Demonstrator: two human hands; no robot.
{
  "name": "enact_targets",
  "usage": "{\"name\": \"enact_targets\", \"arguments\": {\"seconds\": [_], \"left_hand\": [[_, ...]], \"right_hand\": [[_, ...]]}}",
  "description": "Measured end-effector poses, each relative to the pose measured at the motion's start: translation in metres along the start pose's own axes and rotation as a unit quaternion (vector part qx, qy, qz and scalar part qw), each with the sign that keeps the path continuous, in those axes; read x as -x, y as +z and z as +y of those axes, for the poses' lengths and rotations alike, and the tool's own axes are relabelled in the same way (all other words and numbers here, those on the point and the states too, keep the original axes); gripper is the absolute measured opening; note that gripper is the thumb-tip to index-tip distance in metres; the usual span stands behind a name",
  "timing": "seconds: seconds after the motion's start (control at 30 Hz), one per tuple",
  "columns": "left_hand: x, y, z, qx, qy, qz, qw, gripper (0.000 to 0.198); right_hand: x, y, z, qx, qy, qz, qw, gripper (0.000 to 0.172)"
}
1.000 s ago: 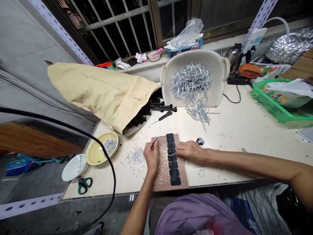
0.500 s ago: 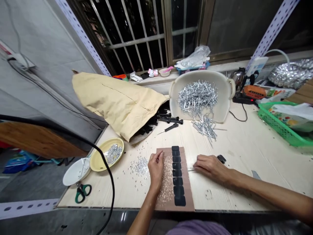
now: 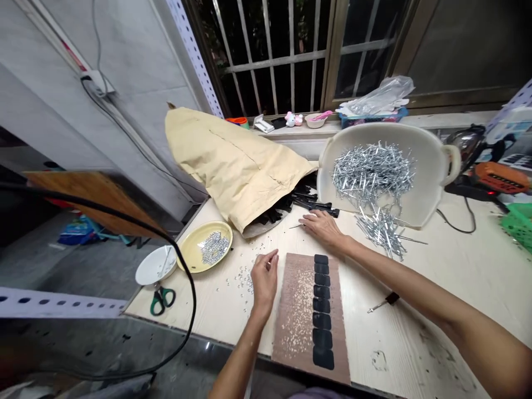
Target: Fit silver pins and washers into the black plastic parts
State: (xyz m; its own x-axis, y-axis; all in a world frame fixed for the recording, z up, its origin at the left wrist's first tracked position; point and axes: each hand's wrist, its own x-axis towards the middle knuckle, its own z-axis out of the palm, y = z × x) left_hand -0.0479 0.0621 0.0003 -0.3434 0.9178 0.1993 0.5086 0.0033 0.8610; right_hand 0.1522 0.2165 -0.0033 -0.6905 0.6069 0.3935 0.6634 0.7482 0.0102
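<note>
My right hand point(image 3: 323, 228) has its fingers bent down over a black-handled tool; its thin metal shaft point(image 3: 295, 226) pokes out on the left, and the handle is mostly covered. My left hand point(image 3: 264, 280) is closed in a pinch beside the brown board point(image 3: 286, 321); whatever its fingertips hold is too small to make out. A column of black rounded squares point(image 3: 322, 305) runs along the board's right part, next to many pale specks. Small clear rhinestones point(image 3: 245, 280) lie scattered left of that hand. On the right, a silver pin point(image 3: 377, 306) with a black end lies on the table.
A paper sack point(image 3: 245, 166) spills black pieces point(image 3: 316, 206) at the back. A white basin point(image 3: 428, 160) holds silver pins, some spilling out. At left are a yellow dish point(image 3: 189, 263) of rhinestones, a white bowl point(image 3: 145, 271) and scissors point(image 3: 162, 299). A black cable point(image 3: 193, 310) hangs in front.
My right hand has let go of the silver pin on the right and moved up and left to the black-handled tool. The left hand stays pinched. The camera view has swung left.
</note>
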Motion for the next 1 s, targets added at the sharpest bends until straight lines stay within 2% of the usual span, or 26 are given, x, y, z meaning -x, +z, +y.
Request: {"name": "enact_targets", "arguments": {"seconds": [0.07, 0.13, 0.23, 0.33, 0.47, 0.7, 0.8, 0.87, 0.93, 1.0], "left_hand": [[-0.008, -0.02, -0.011, -0.067, 0.022, 0.025, 0.997, 0.027], [-0.013, -0.037, -0.024, -0.129, 0.039, 0.025, 0.991, 0.027], [-0.015, -0.051, -0.038, -0.206, 0.069, -0.001, 0.976, 0.025], [-0.018, -0.054, -0.042, -0.266, 0.101, -0.03, 0.958, 0.025], [-0.024, -0.051, -0.04, -0.326, 0.11, -0.046, 0.938, 0.026], [-0.035, -0.042, -0.052, -0.371, 0.115, -0.084, 0.918, 0.025], [-0.038, -0.04, -0.054, -0.336, 0.115, -0.077, 0.932, 0.021], [-0.04, -0.039, -0.049, -0.26, 0.102, -0.063, 0.958, 0.017], [-0.038, -0.036, -0.039, -0.124, 0.049, -0.053, 0.99, 0.015], [-0.033, -0.03, -0.025, 0.055, -0.051, -0.067, 0.995, 0.023]], "right_hand": [[-0.014, 0.019, 0.004, 0.014, -0.016, -0.033, 0.999, 0.022], [-0.017, 0.033, 0.007, 0.02, -0.024, -0.046, 0.998, 0.024], [-0.011, 0.036, 0.006, -0.004, -0.014, -0.023, 1.0, 0.026], [0.0, 0.022, 0.0, -0.073, 0.01, 0.02, 0.997, 0.027], [0.015, -0.005, -0.015, -0.132, 0.023, 0.067, 0.989, 0.029], [0.037, -0.025, -0.051, -0.158, 0.052, 0.069, 0.984, 0.03], [0.038, -0.032, -0.071, -0.179, 0.062, 0.064, 0.98, 0.029], [0.037, -0.039, -0.084, -0.198, 0.07, 0.056, 0.976, 0.029], [0.035, -0.045, -0.095, -0.218, 0.079, 0.047, 0.972, 0.029], [0.034, -0.051, -0.104, -0.236, 0.087, 0.041, 0.967, 0.027]]}}
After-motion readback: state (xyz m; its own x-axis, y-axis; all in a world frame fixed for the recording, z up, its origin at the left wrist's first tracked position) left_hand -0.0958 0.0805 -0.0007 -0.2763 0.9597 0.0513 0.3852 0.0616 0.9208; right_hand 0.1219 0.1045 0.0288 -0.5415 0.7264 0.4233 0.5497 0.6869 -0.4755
